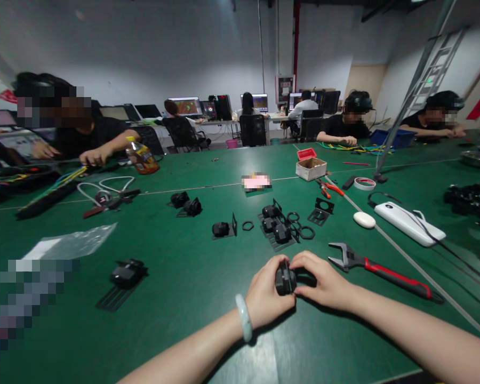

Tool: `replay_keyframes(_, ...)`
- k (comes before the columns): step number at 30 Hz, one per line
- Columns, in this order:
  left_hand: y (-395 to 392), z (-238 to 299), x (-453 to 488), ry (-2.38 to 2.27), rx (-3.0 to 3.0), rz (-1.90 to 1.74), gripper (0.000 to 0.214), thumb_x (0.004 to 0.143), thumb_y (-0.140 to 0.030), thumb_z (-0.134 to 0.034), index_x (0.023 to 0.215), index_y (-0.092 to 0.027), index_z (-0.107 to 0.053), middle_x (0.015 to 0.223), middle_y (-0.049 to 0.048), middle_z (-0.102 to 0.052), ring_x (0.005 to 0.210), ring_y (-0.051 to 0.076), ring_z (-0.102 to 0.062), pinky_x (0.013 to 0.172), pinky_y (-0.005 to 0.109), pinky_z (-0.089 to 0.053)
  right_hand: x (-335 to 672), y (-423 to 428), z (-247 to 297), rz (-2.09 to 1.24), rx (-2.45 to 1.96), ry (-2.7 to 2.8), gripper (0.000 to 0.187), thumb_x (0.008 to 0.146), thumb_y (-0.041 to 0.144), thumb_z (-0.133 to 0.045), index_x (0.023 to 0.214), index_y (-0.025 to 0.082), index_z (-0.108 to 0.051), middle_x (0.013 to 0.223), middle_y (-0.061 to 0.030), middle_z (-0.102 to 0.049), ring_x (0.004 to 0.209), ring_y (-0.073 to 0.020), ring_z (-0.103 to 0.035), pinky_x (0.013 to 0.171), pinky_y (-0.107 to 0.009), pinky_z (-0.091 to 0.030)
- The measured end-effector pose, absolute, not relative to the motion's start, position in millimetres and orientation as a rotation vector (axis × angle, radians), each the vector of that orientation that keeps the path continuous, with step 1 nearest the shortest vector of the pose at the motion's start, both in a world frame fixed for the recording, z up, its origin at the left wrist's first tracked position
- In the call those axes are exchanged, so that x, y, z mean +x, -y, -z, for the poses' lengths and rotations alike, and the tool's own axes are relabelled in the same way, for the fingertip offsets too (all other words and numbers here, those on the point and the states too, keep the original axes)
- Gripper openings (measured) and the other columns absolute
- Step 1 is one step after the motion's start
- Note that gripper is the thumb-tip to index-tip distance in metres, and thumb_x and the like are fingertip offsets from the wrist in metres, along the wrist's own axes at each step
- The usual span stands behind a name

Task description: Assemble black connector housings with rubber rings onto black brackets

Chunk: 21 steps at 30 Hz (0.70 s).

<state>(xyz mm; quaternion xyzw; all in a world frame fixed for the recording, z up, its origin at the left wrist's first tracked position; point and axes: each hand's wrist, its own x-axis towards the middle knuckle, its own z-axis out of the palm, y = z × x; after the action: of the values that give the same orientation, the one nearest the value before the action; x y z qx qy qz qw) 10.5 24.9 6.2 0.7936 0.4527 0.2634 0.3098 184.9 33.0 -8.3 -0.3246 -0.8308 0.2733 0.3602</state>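
Between my two hands is a black cable gland [285, 279], held just above the green table [208, 320]. My left hand [267, 290], with a pale bangle on the wrist, wraps round its left side. The thumb and fingers of my right hand [324, 280] close on the ring at its right side. Beyond my hands stand several black glands on slotted brackets [278, 226], with loose black ring nuts [307, 232] beside them. A bare bracket [320, 212] lies farther right. To the right of my right hand rests a red-and-black adjustable wrench [384, 272].
More glands on brackets sit left [128, 274] and farther back [186, 204]. To the right are a white power bank [408, 223] with a cable, a white oval object [364, 220] and orange pliers [331, 189]. A small box [311, 168] stands behind. Co-workers sit across the table.
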Motion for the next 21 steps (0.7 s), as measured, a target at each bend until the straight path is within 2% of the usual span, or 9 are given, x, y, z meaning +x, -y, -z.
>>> replay_keyframes(21,-24.8,-2.9,9.6,-1.21,2.103,-0.702,0.052,0.056,-0.016,-0.056,0.105,-0.021,-0.038,0.095,0.0012,-0.05,0.084,0.016,-0.049,0.075,0.026,-0.04,186.8,-34.1,6.2,-0.747,-0.94,2.141,0.036,0.065,0.024,-0.063,0.1,0.019,-0.053,0.095,-0.0054,-0.058,0.091,-0.0175,-0.05,0.08,-0.032,-0.039)
